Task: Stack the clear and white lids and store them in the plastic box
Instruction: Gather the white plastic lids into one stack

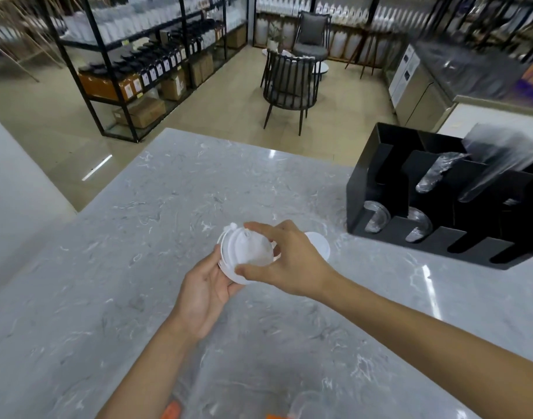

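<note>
Both hands meet above the marble bench (168, 189): left hand (203, 293) cradles a stack of white lids (244, 252) from below, right hand (289, 261) pinches its rim; another white lid (321, 243) lies behind, black organiser (380, 152) with clear lids (377, 219) far right

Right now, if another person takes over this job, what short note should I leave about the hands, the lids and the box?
Left hand: holds the stack of white lids from below, above the counter.
Right hand: fingers pinch the top lid of that stack.
One more white lid lies on the counter behind the right hand.
Black box stands at the right, some clear lids already in its slots.
Done: part of the stacking.
Left: add the loose lid, then put the stack in the box.
</note>
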